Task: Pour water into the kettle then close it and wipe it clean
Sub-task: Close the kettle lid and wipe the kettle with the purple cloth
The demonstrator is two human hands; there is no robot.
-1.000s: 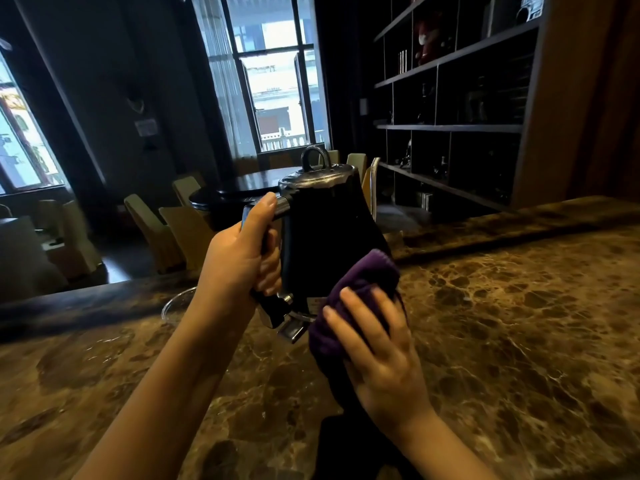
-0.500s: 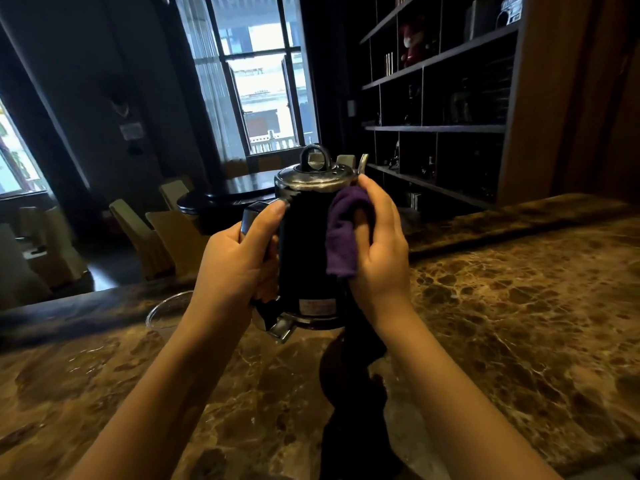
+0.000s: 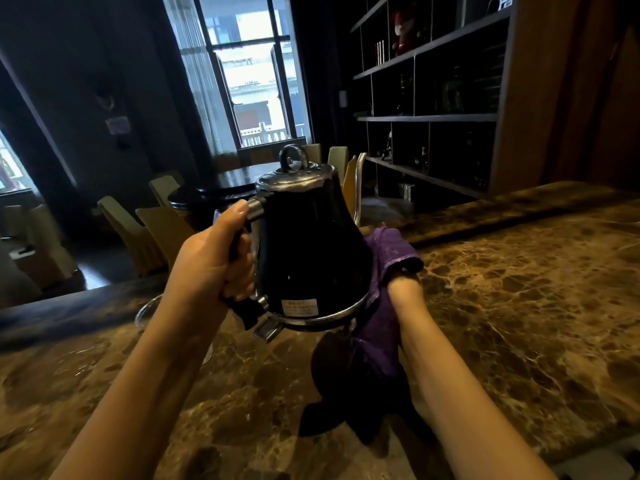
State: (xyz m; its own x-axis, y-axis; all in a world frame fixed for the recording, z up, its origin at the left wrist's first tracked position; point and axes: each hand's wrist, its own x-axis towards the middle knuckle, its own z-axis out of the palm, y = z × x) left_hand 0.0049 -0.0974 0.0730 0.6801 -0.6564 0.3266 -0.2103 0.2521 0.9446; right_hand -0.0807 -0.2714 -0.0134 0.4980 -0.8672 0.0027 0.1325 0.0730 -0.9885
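A black kettle with a silver lid and ring knob is held up above the marble counter, lid shut, tilted slightly to the left. My left hand grips its handle on the left side. My right hand holds a purple cloth pressed against the kettle's lower right side, behind the body, so most of the hand is hidden. The cloth's tail hangs down to the counter. The thin gooseneck spout rises behind the kettle on the right.
A clear glass vessel's rim shows on the counter behind my left forearm. Beyond the counter edge are a round dark table, pale chairs, tall windows and dark shelving on the right.
My right hand with the cloth slid from the kettle's front upper side down and around to its lower right side. The kettle has turned a little in my left hand.
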